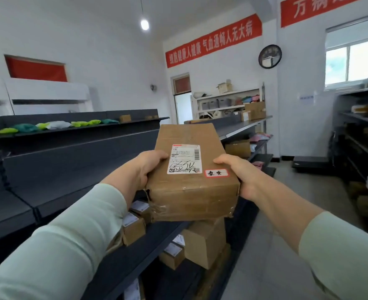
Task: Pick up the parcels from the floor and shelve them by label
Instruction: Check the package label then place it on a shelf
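Long brown cardboard parcel [191, 169], taped over, is held off the floor at chest level, out in front of the dark grey metal shelving unit [55, 169]. Left hand [145, 169] is closed around the near-left edge, thumb over the top face, fingers under and out of sight. Right hand [239, 176] is clamped on the near-right edge in the same way. Both grips sit at the near end only; the far end hangs unsupported.

Top face carries a white printed shipping label [184, 159] with black handwriting, and beside it a small red-bordered sticker [216, 173] with two handwritten characters. Both face the camera and are legible enough to sort by.

Below the parcel, small brown cardboard boxes [135, 226] with white labels stand along a lower shelf; a larger plain carton [204, 243] stands lower still.

Risks, as judged:
- Far end could dip and the parcel could slip forward, since the weight lies well ahead of the hands.
- Tape at the near-left corner is wrinkled and lifting; a hard squeeze there may tear it.
- Lowering blind could knock the small boxes off the shelf edge.
- Thumbs lie close to the label; covering it invites a misread and a wrong shelf.
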